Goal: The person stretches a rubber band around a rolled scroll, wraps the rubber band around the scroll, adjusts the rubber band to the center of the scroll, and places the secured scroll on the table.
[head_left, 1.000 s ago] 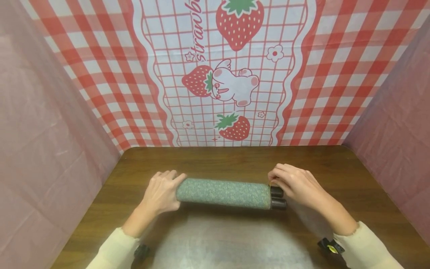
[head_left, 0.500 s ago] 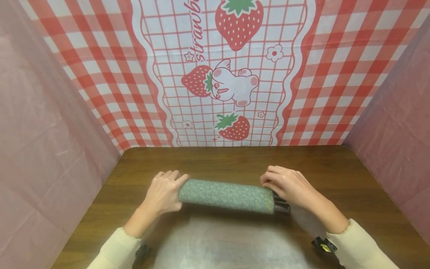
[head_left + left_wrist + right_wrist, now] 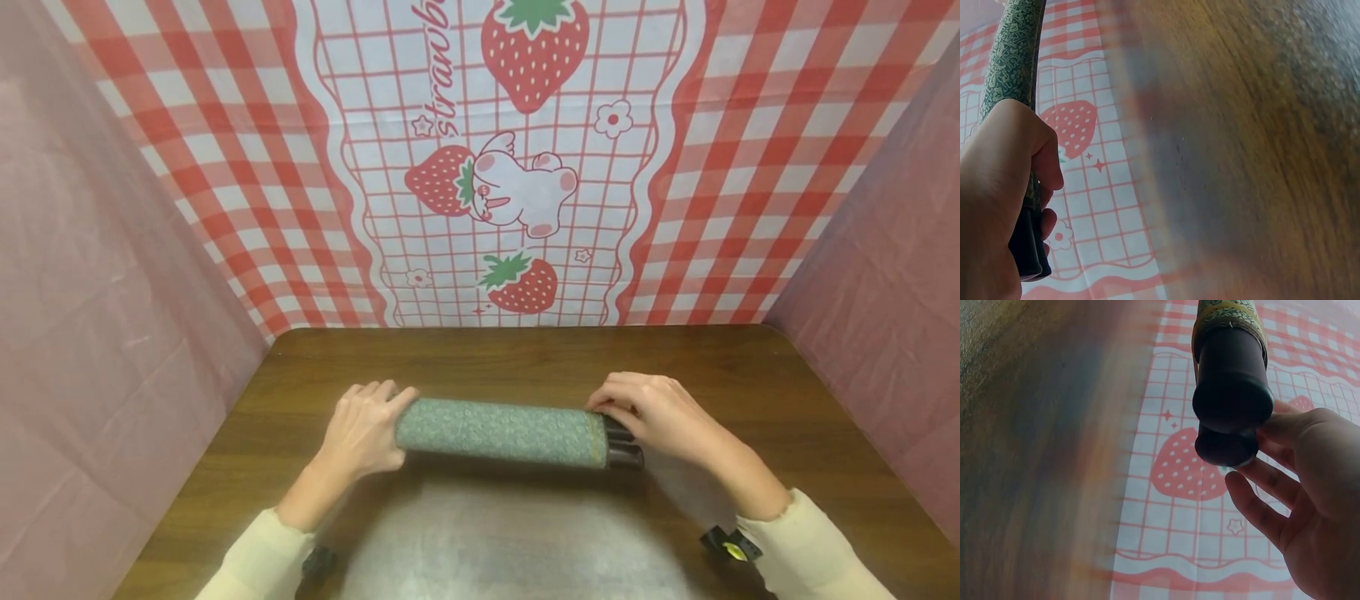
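Note:
A rolled-up hanging scroll [image 3: 498,432] with green patterned backing is held level above the table. Two dark roller knobs [image 3: 1232,394] stick out of its right end, one behind the other in the right wrist view. The left hand [image 3: 366,429] grips the scroll's left end, its fingers wrapped round it near the dark knobs [image 3: 1027,244]. Round the right end runs a thin yellowish rubber band [image 3: 597,437]. At that end the right hand [image 3: 648,408] has its fingertips at the upper edge, where the band lies. The knobs partly hide those fingertips in the right wrist view.
A brown wooden table [image 3: 712,358] lies beneath, with a pale glare in front. Behind it hangs a red-checked strawberry cloth [image 3: 525,283]. Pink cloth walls [image 3: 112,333] close off both sides.
The rubber band, earlier stretched from the right fingers past the scroll's end, now lies round the scroll. The right hand went left, then slightly back right. The left hand stays about in place.

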A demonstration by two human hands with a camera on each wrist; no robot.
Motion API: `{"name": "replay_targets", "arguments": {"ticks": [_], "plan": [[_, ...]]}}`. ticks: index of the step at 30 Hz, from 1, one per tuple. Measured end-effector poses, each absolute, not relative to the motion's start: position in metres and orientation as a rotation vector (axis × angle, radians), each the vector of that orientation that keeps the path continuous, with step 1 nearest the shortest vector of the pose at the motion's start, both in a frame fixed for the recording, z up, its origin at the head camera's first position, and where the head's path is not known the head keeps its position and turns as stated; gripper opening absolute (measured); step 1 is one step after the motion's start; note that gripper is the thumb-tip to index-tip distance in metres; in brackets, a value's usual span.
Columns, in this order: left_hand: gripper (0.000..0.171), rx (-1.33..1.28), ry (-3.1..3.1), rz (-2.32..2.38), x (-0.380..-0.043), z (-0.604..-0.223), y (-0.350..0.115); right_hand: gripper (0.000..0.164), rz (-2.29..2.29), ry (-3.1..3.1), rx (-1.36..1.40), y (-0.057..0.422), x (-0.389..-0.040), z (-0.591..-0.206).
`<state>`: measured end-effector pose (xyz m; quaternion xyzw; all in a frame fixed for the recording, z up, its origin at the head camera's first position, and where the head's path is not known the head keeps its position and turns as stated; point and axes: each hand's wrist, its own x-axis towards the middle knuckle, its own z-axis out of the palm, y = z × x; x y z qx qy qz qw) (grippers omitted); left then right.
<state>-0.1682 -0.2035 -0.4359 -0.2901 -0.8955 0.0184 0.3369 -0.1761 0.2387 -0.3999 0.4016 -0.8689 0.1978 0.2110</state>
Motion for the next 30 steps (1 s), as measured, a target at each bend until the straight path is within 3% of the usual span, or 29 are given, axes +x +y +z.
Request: {"name": "replay_targets", "arguments": {"ticks": [17,19,24,30], "plan": [[0.07,-0.65,-2.516,-0.007,-0.168,-0.427,-0.217,0.031,0.621,-2.42,0.944,0.252,-0.172,-0.404],[0.071,-0.641,-2.544,-0.028,-0.168,-0.426,-0.217,0.038,0.617,-2.489,0.939,0.252,-0.17,-0.404],[0.072,-0.611,-2.636,-0.102,-0.169,-0.42,-0.216,0.075,0.577,-2.607,0.942,0.25,-0.168,-0.406],[0.079,-0.573,-2.789,-0.183,-0.169,-0.417,-0.214,0.074,0.54,-2.561,0.926,0.247,-0.17,-0.411]]}}
